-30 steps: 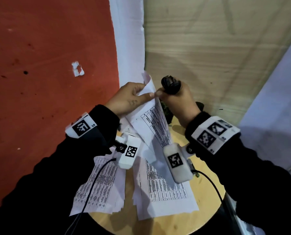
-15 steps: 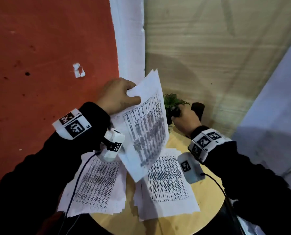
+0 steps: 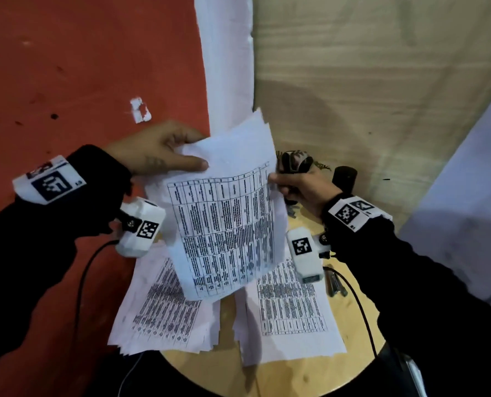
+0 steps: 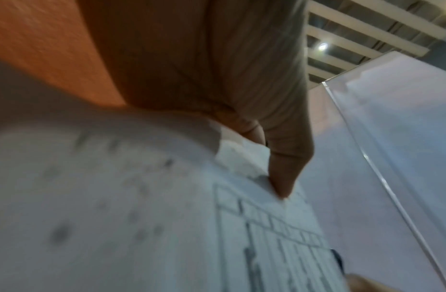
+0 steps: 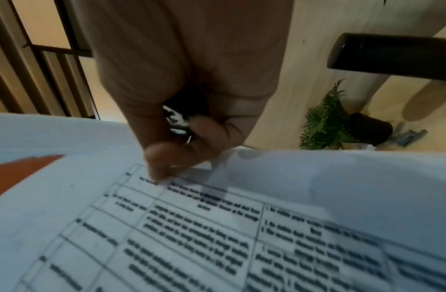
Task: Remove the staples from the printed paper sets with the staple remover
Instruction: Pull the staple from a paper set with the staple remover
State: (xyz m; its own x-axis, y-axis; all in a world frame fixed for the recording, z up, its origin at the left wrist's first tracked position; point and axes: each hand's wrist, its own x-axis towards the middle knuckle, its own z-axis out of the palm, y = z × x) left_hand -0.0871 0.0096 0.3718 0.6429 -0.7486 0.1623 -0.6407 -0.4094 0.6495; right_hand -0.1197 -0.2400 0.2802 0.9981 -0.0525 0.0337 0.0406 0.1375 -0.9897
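Round wooden table (image 3: 310, 376) fills the lower centre of the head view, its top mostly under paper. Two printed stacks lie flat on it: left stack (image 3: 164, 313) at about 7 o'clock of the tabletop, overhanging the rim, and right stack (image 3: 290, 310) at about 5 o'clock. Held paper set (image 3: 227, 222), table-printed face up, is raised above both stacks and tilted. Left hand (image 3: 155, 151) pinches its top-left edge at 10 o'clock, thumb on the printed face, fingers behind; left wrist view confirms a fingertip (image 4: 281, 183) pressed on the sheet. Right hand (image 3: 304, 187) is at the sheet's 2 o'clock corner, fingers curled round the dark staple remover (image 3: 294, 164), with thumb tip touching the paper edge. Small potted plant (image 5: 326, 122) stands at 12 o'clock of the table, behind the right hand. Loose staples (image 3: 336, 285) lie at 3 o'clock.
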